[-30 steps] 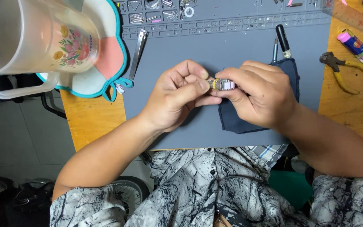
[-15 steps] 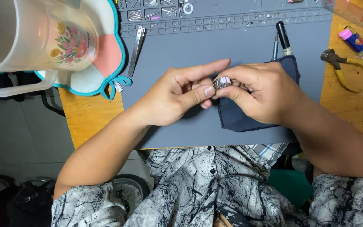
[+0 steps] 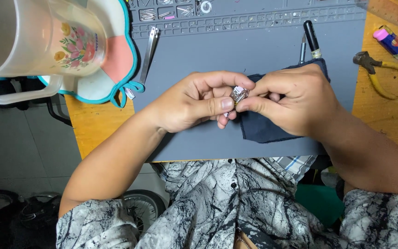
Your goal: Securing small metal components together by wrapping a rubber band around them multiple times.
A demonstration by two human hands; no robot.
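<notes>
Fingers of our left hand (image 3: 194,103) and right hand (image 3: 291,103) met over the middle of the grey mat (image 3: 236,50), both pinching a small silvery metal part (image 3: 238,95) between thumb and fingertips. Under our right hand lay a dark blue cloth (image 3: 263,131). Tweezers (image 3: 149,50) rested near the counter's far left corner, yellow-handled pliers (image 3: 378,74) toward its right edge.

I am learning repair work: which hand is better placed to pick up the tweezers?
Probably the left hand: the tweezers lie on its side of the grey mat, while the right hand also pinches the small metal part.
</notes>
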